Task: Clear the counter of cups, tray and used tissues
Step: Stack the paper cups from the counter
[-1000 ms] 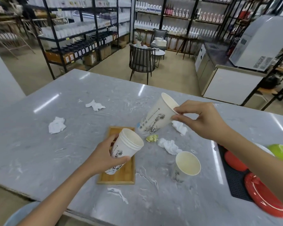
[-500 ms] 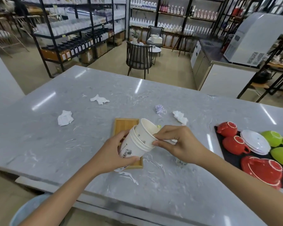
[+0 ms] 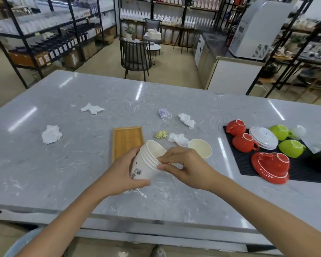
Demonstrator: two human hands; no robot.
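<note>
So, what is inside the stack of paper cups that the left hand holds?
The top cup of the stack of paper cups shows only its bare pale inner wall; the right hand covers part of the rim, and the bottom is hidden.

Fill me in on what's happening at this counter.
A person is clearing up. The left hand holds a stack of nested paper cups, and the right hand pinches its rim. One paper cup, the wooden tray and several crumpled tissues still lie on the counter.

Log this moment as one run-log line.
left hand: grips nested cup stack | right hand: pinches stack rim | single cup, wooden tray, tissues: on counter
</note>
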